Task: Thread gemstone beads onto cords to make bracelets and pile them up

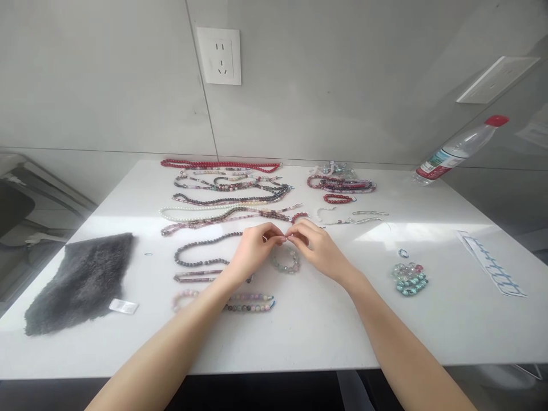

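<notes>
A loop of translucent pale green and pinkish beads, a bead bracelet (280, 267), hangs just below my fingertips, close to the tabletop. My left hand (256, 246) pinches its upper end with thumb and forefinger. Facing it, my right hand (315, 249) is closed in a pinch at the same spot, the two sets of fingertips nearly touching. The cord between them is too small to make out. Beside my left hand lies a dark bead strand (184, 258), partly covered by the wrist. Pastel round beads (252, 307) run under my left forearm.
Several bead strands (205, 212) lie in rows behind my hands. Teal beads (410, 285) and a small blue-white ring (403, 253) sit right. A grey furry cloth (81, 285) lies left, a red-capped bottle (460, 149) stands back right, and a white-blue card (492, 265) rests near the right edge.
</notes>
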Action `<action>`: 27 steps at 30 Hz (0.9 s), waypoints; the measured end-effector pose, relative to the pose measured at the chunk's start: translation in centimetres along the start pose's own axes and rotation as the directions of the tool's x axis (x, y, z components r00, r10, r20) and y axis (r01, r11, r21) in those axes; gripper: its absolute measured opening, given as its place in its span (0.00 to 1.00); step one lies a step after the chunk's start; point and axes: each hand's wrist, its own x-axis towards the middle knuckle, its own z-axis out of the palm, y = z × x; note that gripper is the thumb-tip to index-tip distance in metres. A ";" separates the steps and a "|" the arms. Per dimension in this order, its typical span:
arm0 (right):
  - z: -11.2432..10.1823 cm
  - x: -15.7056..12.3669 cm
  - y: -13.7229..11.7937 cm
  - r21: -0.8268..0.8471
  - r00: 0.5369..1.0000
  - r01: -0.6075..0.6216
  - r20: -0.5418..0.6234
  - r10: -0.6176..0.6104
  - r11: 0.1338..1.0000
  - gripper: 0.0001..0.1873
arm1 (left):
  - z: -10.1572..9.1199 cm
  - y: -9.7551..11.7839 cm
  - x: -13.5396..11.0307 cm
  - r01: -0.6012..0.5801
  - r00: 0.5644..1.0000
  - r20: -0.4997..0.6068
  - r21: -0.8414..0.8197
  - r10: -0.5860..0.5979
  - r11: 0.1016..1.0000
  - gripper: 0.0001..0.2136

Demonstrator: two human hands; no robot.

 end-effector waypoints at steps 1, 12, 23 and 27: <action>0.1 0.0 0.0 0.011 1.000 -0.003 -0.008 0.003 1.000 0.07 | 0.1 0.0 0.0 -0.018 1.000 -0.006 0.025 0.018 1.000 0.06; 0.3 0.4 -0.1 0.145 0.990 0.014 -0.138 0.006 0.989 0.05 | 0.6 0.0 0.1 -0.099 0.994 -0.023 0.148 0.103 0.984 0.07; 0.3 0.9 0.3 0.513 0.855 -0.163 -0.354 0.380 0.843 0.16 | -0.2 0.1 0.3 0.081 0.995 0.054 -0.040 -0.079 0.996 0.07; 0.4 0.9 0.5 0.359 0.898 -0.228 -0.281 0.338 0.905 0.13 | -0.3 0.1 0.3 0.109 0.992 0.072 -0.056 -0.104 0.993 0.08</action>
